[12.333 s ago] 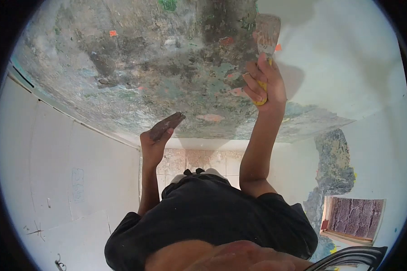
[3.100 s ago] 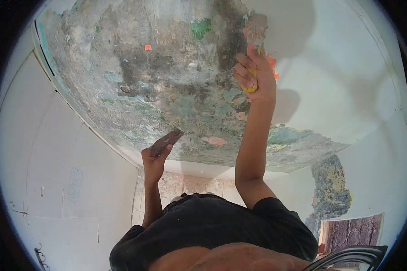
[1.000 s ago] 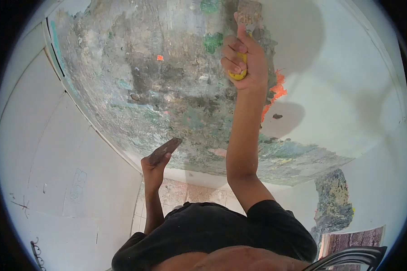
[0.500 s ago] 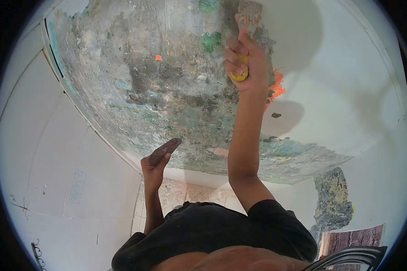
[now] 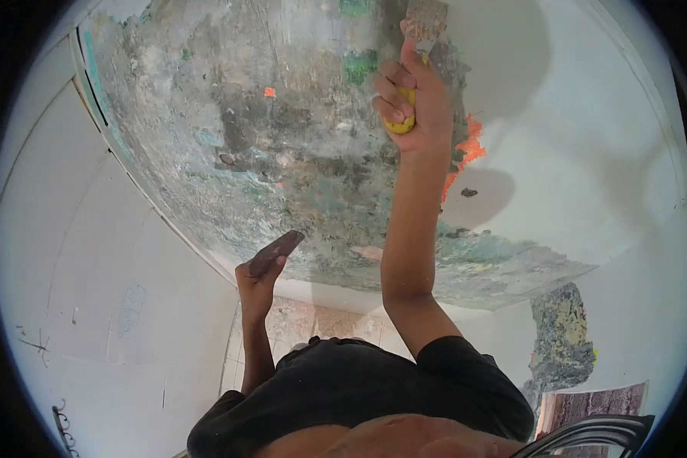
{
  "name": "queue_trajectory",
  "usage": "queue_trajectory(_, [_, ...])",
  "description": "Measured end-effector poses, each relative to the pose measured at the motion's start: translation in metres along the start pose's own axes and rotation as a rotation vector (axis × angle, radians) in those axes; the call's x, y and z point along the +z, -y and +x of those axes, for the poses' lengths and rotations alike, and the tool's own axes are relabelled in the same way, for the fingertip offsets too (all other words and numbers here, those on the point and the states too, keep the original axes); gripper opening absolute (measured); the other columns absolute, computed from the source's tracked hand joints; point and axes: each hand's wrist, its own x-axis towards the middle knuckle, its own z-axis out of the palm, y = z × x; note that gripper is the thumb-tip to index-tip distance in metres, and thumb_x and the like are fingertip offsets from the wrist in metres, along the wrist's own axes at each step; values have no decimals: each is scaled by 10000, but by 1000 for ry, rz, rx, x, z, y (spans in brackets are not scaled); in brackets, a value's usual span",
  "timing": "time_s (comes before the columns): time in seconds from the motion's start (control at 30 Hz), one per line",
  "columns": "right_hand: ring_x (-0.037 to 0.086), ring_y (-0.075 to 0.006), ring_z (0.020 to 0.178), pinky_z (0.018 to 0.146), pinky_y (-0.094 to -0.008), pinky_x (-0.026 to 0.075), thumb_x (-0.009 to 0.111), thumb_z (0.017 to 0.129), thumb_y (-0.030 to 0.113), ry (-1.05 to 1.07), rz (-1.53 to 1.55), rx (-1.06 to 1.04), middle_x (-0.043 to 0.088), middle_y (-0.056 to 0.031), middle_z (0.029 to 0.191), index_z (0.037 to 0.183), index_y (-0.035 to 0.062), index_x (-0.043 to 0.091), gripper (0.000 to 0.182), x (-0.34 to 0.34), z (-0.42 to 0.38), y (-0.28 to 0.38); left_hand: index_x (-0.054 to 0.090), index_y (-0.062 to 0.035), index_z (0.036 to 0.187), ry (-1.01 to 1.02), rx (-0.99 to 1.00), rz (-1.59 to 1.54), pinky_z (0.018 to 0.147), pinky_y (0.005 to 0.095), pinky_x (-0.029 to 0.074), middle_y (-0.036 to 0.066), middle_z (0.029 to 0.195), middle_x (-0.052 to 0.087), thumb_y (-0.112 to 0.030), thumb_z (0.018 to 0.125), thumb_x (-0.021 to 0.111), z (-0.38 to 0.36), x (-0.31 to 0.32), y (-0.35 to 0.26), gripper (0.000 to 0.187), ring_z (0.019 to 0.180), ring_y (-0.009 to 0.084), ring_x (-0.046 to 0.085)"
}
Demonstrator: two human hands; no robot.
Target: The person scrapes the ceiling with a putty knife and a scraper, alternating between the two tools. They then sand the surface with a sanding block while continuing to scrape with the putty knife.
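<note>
My right hand (image 5: 412,103) is wrapped round the yellow handle (image 5: 401,122) of a scraper. Its flat, dirty blade (image 5: 425,19) lies against the wall near the top of the view, at the border between the stripped grey patch (image 5: 282,130) and the white paint (image 5: 588,99). Lower and to the left, my left hand (image 5: 258,281) grips a dark, flat, elongated piece (image 5: 278,252), which slants up to the right in front of the wall's lower part.
A white panelled surface (image 5: 91,252) fills the left side. Tiled floor (image 5: 282,317) shows below the wall. At the lower right are another bare patch (image 5: 563,336), a brownish picture or opening (image 5: 599,404) and a dark curved object (image 5: 603,435). A hooked rack (image 5: 62,431) is at the lower left.
My right hand has shifted slightly up and left with the scraper. My left hand and the dark piece have barely moved.
</note>
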Motion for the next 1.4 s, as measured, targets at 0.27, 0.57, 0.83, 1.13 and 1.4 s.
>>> queue_trajectory(0.27, [335, -67, 402, 307, -211, 291, 603, 977, 308, -76, -76, 7, 389, 47, 628, 1275, 197, 497, 336, 1, -1, 2, 657, 48, 1191, 42, 11, -88, 964, 274, 450, 109, 1163, 696, -29, 904, 638, -4, 6, -6, 297, 1067, 150, 629])
queue_trajectory(0.57, [313, -60, 398, 309, -204, 318, 572, 994, 287, -37, 0, 15, 372, 40, 624, 1402, 181, 414, 451, -5, -9, 1, 665, 48, 1178, 37, 37, -106, 958, 276, 451, 102, 1149, 700, -32, 901, 641, -1, 3, -3, 289, 1054, 146, 630])
queue_trajectory(0.83, [321, -62, 373, 311, -212, 295, 559, 997, 349, -20, 31, -46, 365, 49, 617, 1400, 228, 425, 442, -30, -32, -11, 677, 43, 1158, -38, -38, -40, 933, 273, 459, 99, 1115, 711, -34, 896, 652, -1, -6, 10, 273, 1023, 140, 636])
queue_trajectory(1.13, [382, -52, 420, 351, -209, 364, 471, 1033, 370, -274, -643, -222, 488, 1, 688, 1537, 170, 242, 589, -50, -87, -24, 681, 30, 1159, 112, 20, -60, 923, 266, 464, 92, 1117, 712, -29, 892, 653, 10, 8, 6, 275, 1019, 130, 636])
queue_trajectory(1.4, [659, -319, 944, 837, -404, 518, 482, 1002, 122, -328, -1670, -544, 576, -251, 1296, 1520, 21, 251, 576, -40, -58, -21, 684, 25, 1155, 171, -21, -76, 868, 249, 468, 68, 1056, 725, -56, 895, 666, 27, 20, 28, 273, 943, 104, 627])
